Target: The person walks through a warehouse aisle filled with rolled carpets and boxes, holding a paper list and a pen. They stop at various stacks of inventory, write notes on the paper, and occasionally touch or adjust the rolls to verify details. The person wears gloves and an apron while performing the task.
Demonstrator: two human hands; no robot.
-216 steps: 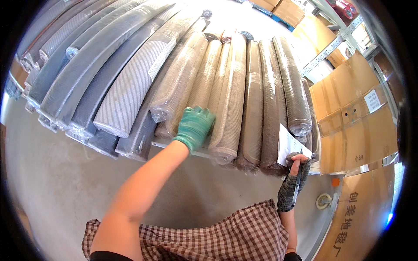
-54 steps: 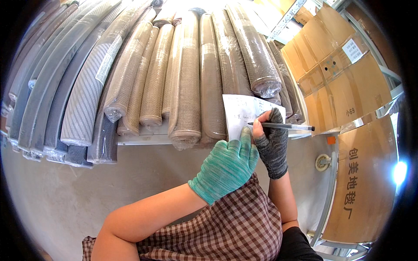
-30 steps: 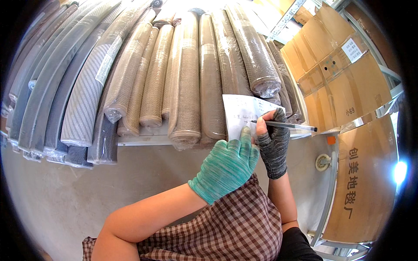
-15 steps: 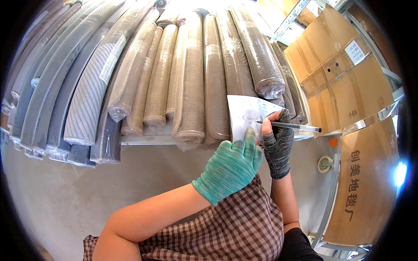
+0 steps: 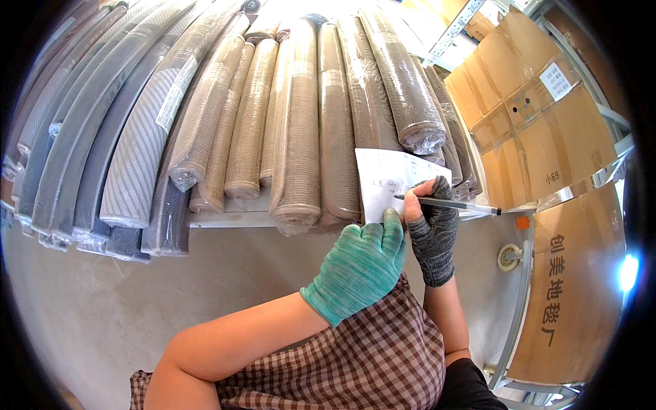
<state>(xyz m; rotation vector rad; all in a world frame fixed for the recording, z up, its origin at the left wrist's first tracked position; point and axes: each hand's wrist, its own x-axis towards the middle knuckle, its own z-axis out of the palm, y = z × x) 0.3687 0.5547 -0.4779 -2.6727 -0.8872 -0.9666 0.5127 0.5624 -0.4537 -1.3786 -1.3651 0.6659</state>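
Note:
A white sheet of paper [image 5: 380,172] with handwriting on it is held up against the front ends of the rolled carpets. My left hand [image 5: 362,266], in a green knit glove, grips its lower edge, the thumb lying on the sheet and the other fingers hidden behind. In a dark grey glove with bare fingertips, my right hand [image 5: 434,229] pinches a pen [image 5: 459,204] between thumb and forefinger. The pen's tip is at the written lines, and its black end points right.
Plastic-wrapped carpet rolls [image 5: 299,137] lie side by side on a light shelf; grey and striped ones [image 5: 147,150] are at the left. Cardboard boxes [image 5: 570,287] and metal rack posts stand at the right. A caster wheel [image 5: 509,257] shows near the floor.
My right hand and the pen have shifted slightly left, and the pen tilts a little more. My left thumb has drawn back toward the paper's lower edge.

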